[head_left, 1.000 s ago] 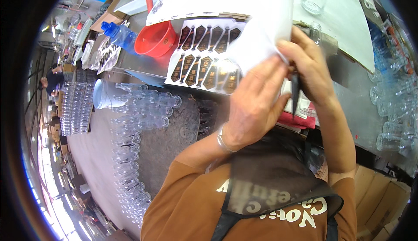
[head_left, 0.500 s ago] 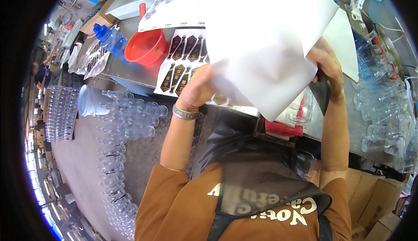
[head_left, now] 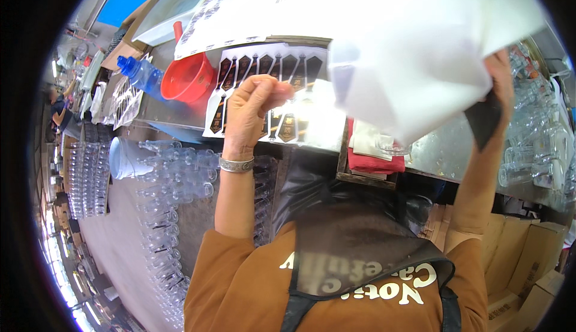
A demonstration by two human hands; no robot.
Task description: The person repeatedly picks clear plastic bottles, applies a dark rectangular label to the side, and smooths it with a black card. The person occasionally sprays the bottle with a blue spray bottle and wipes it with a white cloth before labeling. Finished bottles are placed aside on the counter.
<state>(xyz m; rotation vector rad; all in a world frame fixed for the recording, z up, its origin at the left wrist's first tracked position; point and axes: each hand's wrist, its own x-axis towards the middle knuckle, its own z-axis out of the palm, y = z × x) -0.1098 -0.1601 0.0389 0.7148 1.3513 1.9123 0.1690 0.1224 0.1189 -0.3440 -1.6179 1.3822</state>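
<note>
My right hand (head_left: 499, 83) grips a large white sheet of paper (head_left: 414, 86) by its right side, raised over the right of the table and blurred by motion. A dark, flat, pointed piece (head_left: 483, 120) hangs under the same hand; its kind is not clear. My left hand (head_left: 255, 107), with a patterned bangle at the wrist, is raised over the near edge of a sheet of dark pointed decals (head_left: 228, 101). Its fingers are curled against the thumb, and nothing shows between them. Glare washes out the right part of the decal sheet.
A red dipper (head_left: 189, 78) and blue-capped bottle (head_left: 141, 75) stand left; a printed white sheet (head_left: 240, 14) lies behind. Red and white cloths (head_left: 375, 161) lie at the near edge. Clear glassware (head_left: 522, 128) stands right, more glassware (head_left: 162, 224) on the floor beside a white bucket (head_left: 127, 158).
The white paper has left my left hand and swung up and right with my right hand. More of the decal sheet shows. My left hand has drawn slightly left, fingers curled.
</note>
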